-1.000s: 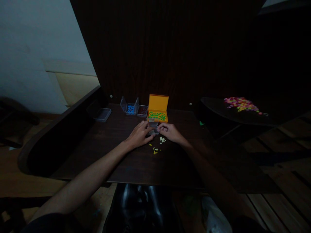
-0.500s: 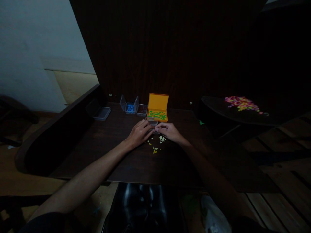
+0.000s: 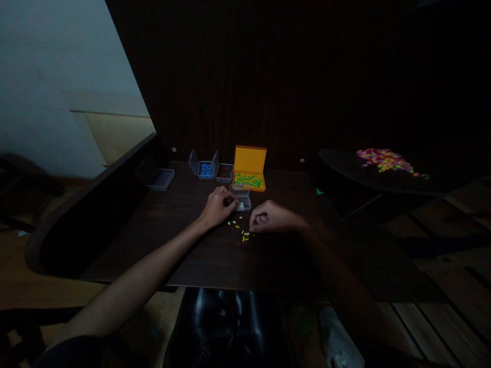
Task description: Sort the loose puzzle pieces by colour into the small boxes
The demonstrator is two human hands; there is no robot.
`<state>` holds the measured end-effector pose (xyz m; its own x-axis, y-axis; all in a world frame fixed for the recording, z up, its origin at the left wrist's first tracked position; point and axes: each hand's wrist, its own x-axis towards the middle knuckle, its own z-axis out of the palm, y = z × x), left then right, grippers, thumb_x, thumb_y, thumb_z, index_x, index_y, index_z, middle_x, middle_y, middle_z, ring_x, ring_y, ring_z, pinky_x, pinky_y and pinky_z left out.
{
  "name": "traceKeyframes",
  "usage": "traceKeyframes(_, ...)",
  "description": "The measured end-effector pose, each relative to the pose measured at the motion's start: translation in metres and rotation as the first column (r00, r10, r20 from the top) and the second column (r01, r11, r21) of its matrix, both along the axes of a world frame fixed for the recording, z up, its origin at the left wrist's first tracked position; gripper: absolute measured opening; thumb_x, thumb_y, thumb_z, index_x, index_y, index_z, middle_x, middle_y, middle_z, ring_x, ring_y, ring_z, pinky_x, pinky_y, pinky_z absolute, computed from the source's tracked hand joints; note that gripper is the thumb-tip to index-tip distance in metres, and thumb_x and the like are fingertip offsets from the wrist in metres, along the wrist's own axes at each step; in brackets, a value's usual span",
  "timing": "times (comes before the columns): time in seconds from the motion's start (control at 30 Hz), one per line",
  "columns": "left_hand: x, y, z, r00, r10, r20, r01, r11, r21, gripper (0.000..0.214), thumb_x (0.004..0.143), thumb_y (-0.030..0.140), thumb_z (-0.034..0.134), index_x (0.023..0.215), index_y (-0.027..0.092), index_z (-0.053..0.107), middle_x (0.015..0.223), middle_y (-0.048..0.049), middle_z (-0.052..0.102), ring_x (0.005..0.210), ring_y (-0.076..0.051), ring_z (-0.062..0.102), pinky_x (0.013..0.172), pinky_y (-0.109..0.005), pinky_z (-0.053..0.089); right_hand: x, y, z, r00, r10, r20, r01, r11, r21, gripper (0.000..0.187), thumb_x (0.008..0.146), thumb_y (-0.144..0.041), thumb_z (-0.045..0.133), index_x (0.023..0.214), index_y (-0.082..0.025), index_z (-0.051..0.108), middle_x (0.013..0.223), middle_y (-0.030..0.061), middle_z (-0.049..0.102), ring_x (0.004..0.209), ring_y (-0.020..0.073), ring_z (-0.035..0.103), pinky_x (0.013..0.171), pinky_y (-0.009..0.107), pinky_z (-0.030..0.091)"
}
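Note:
My left hand [image 3: 217, 205] rests on the dark wooden table [image 3: 215, 255] with its fingers curled against a small clear plastic box [image 3: 242, 202]. My right hand [image 3: 269, 217] is closed in a loose fist, fingertips down on a scatter of small yellow and white beads [image 3: 241, 231]; what it pinches is too small to see. Just behind the clear box stands an open orange case [image 3: 249, 176] filled with green beads.
An open clear box of blue beads [image 3: 206, 169] and a box of dark beads [image 3: 224, 173] sit at the back. A clear lid or tray [image 3: 161, 179] lies far left. A pile of mixed bright beads [image 3: 383, 160] lies on a dark surface at right.
My right hand has drawn back from the clear box toward me and onto the loose beads. The left hand has stayed by the box, curling a little more.

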<state>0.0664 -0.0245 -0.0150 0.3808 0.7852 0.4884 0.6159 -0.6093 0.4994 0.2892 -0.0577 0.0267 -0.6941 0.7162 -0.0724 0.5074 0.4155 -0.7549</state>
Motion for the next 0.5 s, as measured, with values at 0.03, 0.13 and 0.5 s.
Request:
traceKeyframes(0.03,0.0,0.001,0.0,1.0,0.026,0.007,-0.026,0.998,-0.065,0.01,0.083,0.022,0.064,0.082,0.018,0.072,0.075,-0.0017,0.057,0.075,-0.017,0.056,0.073,-0.03,0.047,-0.002,-0.002,0.002,0.999,0.039,0.035,-0.039,0.999,0.006,0.015,0.075,-0.028,0.069,0.077,-0.014,0.074,0.054,-0.0052,0.049,0.05,0.007,0.039,0.05,0.02,0.03)
traceKeyframes(0.13,0.0,0.004,0.001,0.997,0.081,-0.006,-0.081,0.981,-0.179,0.01,0.078,0.023,0.066,0.08,0.019,0.075,0.073,-0.0008,0.056,0.071,-0.016,0.057,0.068,-0.028,0.046,-0.007,-0.006,0.002,0.991,0.103,0.085,-0.106,0.994,0.024,0.011,0.075,-0.021,0.067,0.079,-0.015,0.074,0.053,-0.0061,0.051,0.048,0.0067,0.04,0.052,0.02,0.032)
traceKeyframes(0.5,0.001,0.009,0.003,0.989,0.131,-0.073,-0.145,0.955,-0.259,0.012,0.072,0.024,0.067,0.079,0.02,0.076,0.071,-0.0005,0.058,0.064,-0.015,0.054,0.066,-0.027,0.044,-0.015,-0.005,-0.002,0.977,0.128,0.168,-0.142,0.987,0.079,0.009,0.076,-0.018,0.068,0.081,-0.016,0.076,0.053,-0.0064,0.054,0.048,0.0072,0.045,0.057,0.021,0.035)
